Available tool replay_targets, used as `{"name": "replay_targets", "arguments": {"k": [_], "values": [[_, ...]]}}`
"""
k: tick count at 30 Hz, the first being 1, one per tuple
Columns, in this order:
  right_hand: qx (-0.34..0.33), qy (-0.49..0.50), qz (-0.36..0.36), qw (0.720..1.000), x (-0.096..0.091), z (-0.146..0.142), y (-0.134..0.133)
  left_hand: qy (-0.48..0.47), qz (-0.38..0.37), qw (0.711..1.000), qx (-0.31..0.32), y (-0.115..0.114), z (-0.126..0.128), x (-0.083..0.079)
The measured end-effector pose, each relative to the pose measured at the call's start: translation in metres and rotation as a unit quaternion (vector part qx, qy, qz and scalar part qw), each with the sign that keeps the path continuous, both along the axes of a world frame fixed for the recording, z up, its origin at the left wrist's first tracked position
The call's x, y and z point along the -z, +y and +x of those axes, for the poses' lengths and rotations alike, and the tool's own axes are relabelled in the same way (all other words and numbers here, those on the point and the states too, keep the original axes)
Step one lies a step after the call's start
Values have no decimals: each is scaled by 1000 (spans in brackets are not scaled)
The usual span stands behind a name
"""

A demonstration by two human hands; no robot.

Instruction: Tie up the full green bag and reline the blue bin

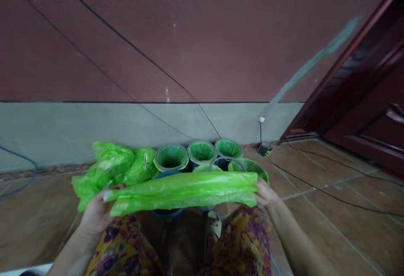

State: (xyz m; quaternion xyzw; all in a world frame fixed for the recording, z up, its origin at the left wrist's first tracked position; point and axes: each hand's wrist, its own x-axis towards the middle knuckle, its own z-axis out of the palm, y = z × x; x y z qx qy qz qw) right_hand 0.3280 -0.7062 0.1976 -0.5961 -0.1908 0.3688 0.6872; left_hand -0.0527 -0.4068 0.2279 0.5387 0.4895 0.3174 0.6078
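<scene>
1. The bag (184, 192), thin bright-green plastic, is stretched flat and level between the two hands, above the knees and in front of the person.
2. The left hand (96, 213) is closed on the bag's left end, fingers curled over the top edge and the thumb underneath; the plastic bunches slightly there.
3. The right hand (267, 194) pinches the right end, fingers on top of the edge. The thumb is hidden behind the plastic, so exactly how it presses is hard to tell, but the hand is clamped on the bag.
4. Just beyond the held bag, past both grips, pots (202, 152) stand close together on the floor near the wall, several lined with the same green plastic; one dark pot (167, 213) sits partly hidden under the bag.
5. Beyond the left grip lies a pile of crumpled green bags (113, 162), touching the nearest pot.
6. Beyond the right grip, a black cable (315, 183) runs across the tiled floor from a wall outlet (261, 119).
7. Below the bag, a sandal (214, 225) shows between the patterned trouser legs.
</scene>
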Motion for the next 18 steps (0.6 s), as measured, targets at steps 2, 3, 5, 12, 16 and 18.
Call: {"name": "replay_targets", "arguments": {"k": [2, 3, 5, 12, 16, 18], "values": [[20, -15, -3, 1000, 0, 4, -2, -46, -109, 993, 12, -1, 0, -7], [22, -18, -5, 1000, -1, 5, -1, -54, -144, 988, 29, -1, 0, -10], [1, -3, -16, 1000, -3, 6, 3, -35, -131, 988, 80, -1, 1, -14], [41, 93, -7, 995, 4, -6, 34, -13, 41, 989, 140, -2, 12, -10], [59, 59, 25, 996, 13, -9, 43, 28, 37, 993, 110, -1, 14, -1], [81, 34, 45, 995, 19, -8, 46, 38, 24, 994, 99, -1, 15, 3]]}}
